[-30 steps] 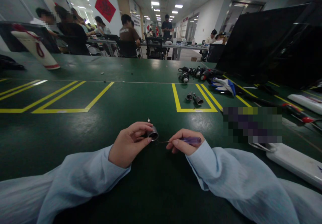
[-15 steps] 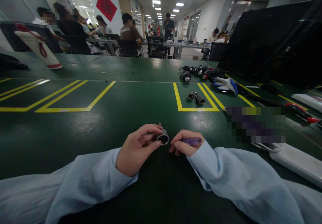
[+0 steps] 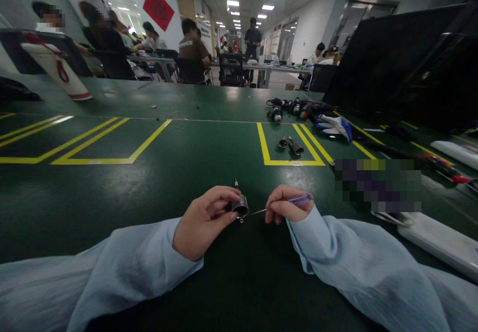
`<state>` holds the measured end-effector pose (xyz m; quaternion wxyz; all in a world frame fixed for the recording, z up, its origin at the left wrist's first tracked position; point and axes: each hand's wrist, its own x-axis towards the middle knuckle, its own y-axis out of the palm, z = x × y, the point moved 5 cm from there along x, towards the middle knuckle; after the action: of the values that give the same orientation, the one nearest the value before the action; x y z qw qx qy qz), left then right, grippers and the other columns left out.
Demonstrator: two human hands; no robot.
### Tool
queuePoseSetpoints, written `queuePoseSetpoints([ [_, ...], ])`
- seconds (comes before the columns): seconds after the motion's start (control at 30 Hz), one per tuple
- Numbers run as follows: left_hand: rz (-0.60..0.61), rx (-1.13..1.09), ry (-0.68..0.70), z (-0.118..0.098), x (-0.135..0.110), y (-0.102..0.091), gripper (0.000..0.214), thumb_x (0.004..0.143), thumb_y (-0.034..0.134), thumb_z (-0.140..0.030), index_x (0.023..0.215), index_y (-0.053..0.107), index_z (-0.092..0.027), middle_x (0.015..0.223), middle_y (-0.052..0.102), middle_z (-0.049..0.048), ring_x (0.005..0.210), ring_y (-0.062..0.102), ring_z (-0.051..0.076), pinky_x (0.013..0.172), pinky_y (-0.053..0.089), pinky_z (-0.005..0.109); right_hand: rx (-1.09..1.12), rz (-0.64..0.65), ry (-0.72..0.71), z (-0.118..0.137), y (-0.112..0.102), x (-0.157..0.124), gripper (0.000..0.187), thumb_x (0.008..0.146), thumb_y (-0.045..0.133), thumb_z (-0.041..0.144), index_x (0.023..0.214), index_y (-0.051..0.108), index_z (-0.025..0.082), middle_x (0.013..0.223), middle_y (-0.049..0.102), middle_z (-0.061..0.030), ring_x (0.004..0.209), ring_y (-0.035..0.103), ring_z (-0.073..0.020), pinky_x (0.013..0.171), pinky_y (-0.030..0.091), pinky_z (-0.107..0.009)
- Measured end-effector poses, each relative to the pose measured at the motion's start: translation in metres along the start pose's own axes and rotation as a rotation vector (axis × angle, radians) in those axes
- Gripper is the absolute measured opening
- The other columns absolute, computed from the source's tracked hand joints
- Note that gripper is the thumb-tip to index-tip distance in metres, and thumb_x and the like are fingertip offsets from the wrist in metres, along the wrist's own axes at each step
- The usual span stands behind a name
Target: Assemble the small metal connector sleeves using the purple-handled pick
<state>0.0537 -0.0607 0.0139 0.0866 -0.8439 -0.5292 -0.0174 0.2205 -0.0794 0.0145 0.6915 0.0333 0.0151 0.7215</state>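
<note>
My left hand (image 3: 203,220) is closed on a dark metal cup-shaped part (image 3: 241,206). Its open mouth faces right and towards me, and a thin stem (image 3: 236,184) sticks up behind my fingers. My right hand (image 3: 284,204) grips a small screwdriver (image 3: 298,199) with a clear purple handle. The screwdriver's thin shaft points left, its tip close to the cup's lower rim; whether they touch I cannot tell. A tiny pale ring (image 3: 241,221) shows just below that rim, apart from my fingertips.
Two similar metal cup parts (image 3: 296,147) lie inside a yellow-taped box ahead. Beyond are dark cylindrical parts with cables (image 3: 277,114) and a blue-and-white glove (image 3: 334,127). A black monitor (image 3: 396,63) stands at right, near a white case (image 3: 436,240). Several people sit farther back.
My right hand has moved right and slightly up, away from the cup part, exposing the screwdriver's shaft. The cup has shifted slightly left, and a tiny ring now shows beneath it.
</note>
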Motion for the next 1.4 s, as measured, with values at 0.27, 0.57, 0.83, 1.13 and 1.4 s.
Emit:
queuePoseSetpoints([
  [0.27,-0.057,-0.062,0.053,0.0,0.003,-0.008,0.021,0.068,0.063,-0.005,0.086,0.061,-0.014,0.103,0.059,0.0052,0.095,0.062,0.017,0.086,0.051,0.025,-0.051,0.062,0.014,0.001,0.006,-0.003,0.007,0.059,0.05,0.016,0.055,0.056,0.016,0.043,0.058,0.0023,0.037,0.048,-0.0072,0.038,0.037,-0.018],
  [0.57,-0.074,-0.155,0.021,0.0,0.005,-0.009,0.026,0.065,0.067,-0.007,0.089,0.063,-0.015,0.1,0.066,0.0037,0.091,0.064,0.016,0.082,0.052,0.022,-0.138,0.09,-0.018,0.001,0.012,-0.006,0.009,0.06,0.048,0.016,0.056,0.055,0.016,0.044,0.056,0.0026,0.037,0.046,-0.0064,0.04,0.035,-0.018],
  [0.83,-0.178,-0.268,-0.201,-0.002,0.008,-0.016,0.035,0.055,0.074,-0.011,0.089,0.066,-0.015,0.093,0.07,0.0047,0.085,0.066,0.017,0.08,0.053,0.027,-0.214,0.156,0.111,0.0,0.013,-0.002,0.013,0.056,0.046,0.009,0.052,0.057,0.015,0.041,0.056,0.0031,0.037,0.048,-0.0067,0.036,0.034,-0.016],
  [1.13,-0.24,-0.33,-0.222,-0.017,0.008,-0.016,0.035,0.049,0.075,-0.01,0.083,0.068,-0.015,0.085,0.072,0.0051,0.08,0.066,0.018,0.075,0.053,0.027,0.251,0.173,-0.04,0.009,0.01,0.001,0.006,0.067,0.053,0.018,0.065,0.057,0.015,0.058,0.067,-0.0019,0.045,0.056,-0.0091,0.046,0.045,-0.022],
  [1.4,-0.143,-0.302,-0.165,-0.008,0.007,-0.013,0.035,0.057,0.073,-0.008,0.09,0.065,-0.016,0.087,0.072,0.0036,0.08,0.067,0.016,0.075,0.054,0.024,-0.423,-0.047,-0.567,0.037,0.022,-0.022,0.013,0.073,0.051,0.013,0.073,0.062,0.017,0.067,0.066,-0.0023,0.058,0.059,-0.0114,0.058,0.047,-0.025],
])
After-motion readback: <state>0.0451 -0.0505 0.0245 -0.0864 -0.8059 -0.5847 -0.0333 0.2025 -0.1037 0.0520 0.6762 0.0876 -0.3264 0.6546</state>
